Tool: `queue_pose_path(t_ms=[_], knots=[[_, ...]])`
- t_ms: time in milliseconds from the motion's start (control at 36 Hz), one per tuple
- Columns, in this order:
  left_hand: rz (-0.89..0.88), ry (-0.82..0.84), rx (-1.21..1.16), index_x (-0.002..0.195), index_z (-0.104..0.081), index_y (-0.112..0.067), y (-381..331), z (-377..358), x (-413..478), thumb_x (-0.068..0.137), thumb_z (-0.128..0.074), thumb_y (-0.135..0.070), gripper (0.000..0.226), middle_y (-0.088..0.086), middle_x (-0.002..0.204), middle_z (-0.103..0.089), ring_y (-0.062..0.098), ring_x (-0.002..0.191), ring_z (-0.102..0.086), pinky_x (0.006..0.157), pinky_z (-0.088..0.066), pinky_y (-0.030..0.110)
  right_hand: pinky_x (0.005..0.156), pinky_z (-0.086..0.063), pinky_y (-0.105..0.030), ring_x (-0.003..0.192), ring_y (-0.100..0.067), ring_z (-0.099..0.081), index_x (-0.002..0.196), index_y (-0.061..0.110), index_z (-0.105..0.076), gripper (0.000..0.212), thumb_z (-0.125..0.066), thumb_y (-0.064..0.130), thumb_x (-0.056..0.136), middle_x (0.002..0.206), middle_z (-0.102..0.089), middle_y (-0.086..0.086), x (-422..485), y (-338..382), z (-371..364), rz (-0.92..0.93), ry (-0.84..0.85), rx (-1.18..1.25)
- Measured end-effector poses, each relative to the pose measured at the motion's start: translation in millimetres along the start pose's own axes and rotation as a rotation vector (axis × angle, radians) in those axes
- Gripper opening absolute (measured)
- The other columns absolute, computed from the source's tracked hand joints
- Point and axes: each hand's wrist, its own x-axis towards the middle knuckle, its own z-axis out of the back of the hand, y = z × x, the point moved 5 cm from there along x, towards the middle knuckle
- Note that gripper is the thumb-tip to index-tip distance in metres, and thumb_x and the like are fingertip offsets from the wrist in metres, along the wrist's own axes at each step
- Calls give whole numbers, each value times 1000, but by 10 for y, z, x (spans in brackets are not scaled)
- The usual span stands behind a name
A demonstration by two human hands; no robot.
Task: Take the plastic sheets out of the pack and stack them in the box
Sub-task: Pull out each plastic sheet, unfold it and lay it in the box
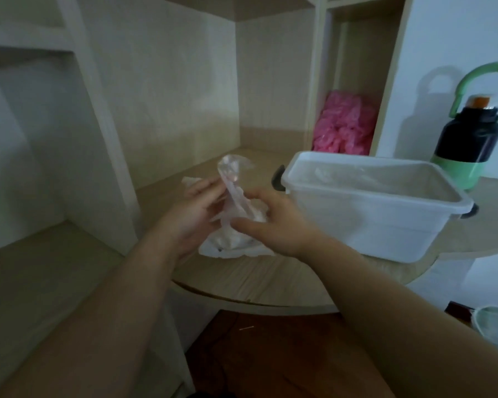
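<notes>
A clear plastic sheet stands crumpled and upright between my two hands, above a white pack that lies on the wooden desk. My left hand pinches the sheet's left side with curled fingers. My right hand grips its lower part from the right, thumb forward. A translucent white plastic box sits open just right of my right hand; a little clear plastic shows inside it.
A black and green bottle with a green handle stands behind the box at the right. Pink plastic fills a shelf cubby behind the box. White shelf walls rise at the left. The desk's curved front edge is near my forearms.
</notes>
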Motion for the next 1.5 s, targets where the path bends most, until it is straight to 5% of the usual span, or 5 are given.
queue_pose_path(t_ms=[556,944,1111,1361,1500], knots=[[136,-94,274,131,-50,-26,-138,-398,-56,87,-39,-68,62,-7,128,-54,15,114,-53,94,-43,37,68,-48,-35,60,-18,-59,115,-6,-55,37,-40,5,83,77,-59,-8,-39,357,970,-40,-232,1411],[-145,-94,310,79,-69,-21,-603,-1008,438,89,-65,-21,11,-7,74,-67,9,70,-58,63,-43,24,64,-56,-36,65,-20,-56,103,4,-60,23,-47,-3,86,76,-57,-8,-21,85,1717,-288,-286,684],[-376,-72,733,77,-68,-27,-871,-1146,643,83,-67,-32,8,-5,86,-68,18,85,-63,83,-51,38,106,-31,-35,138,-23,-26,151,24,0,115,-81,21,70,154,-19,-1,-7,66,2055,-116,-464,69],[-442,153,937,78,-61,-47,-988,-1312,865,66,-55,-57,16,-22,82,-65,12,89,-62,93,-46,47,60,-43,-24,63,-14,-49,82,4,-66,22,-65,26,87,70,-56,-3,84,119,2124,-93,-350,-109],[-632,-333,1170,124,-54,-33,-1116,-1180,824,83,-64,-29,43,3,135,-48,30,127,-40,110,-26,49,36,-44,-20,41,-10,-51,75,11,-55,23,-49,14,96,61,-55,-3,120,35,2114,-220,-385,615]])
